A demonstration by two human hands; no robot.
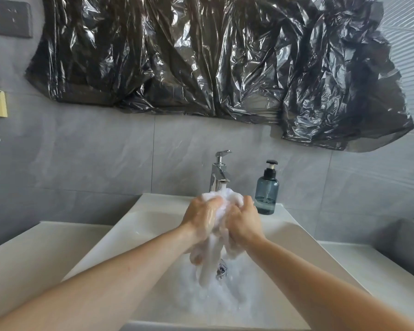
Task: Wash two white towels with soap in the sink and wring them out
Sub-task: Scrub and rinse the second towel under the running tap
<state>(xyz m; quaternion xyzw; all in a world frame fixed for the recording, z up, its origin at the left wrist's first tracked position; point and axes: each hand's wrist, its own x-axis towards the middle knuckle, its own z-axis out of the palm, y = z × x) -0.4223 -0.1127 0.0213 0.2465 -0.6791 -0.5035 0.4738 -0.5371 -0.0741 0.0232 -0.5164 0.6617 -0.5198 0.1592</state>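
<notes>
Head view, centre of the frame: the left hand [202, 219] and the right hand [243, 222] both curl tightly round one bunched white towel [221, 201], knuckles up, pressed close side by side. Its long axis runs vertically, top bulging above the fingers under the faucet [219, 173], lower end hanging soapy toward the drain [222, 271]. Both forearms reach in from the lower corners over the sink [139, 225], where foam [215, 299] lies. A soap dispenser [267, 189] stands right of the faucet.
</notes>
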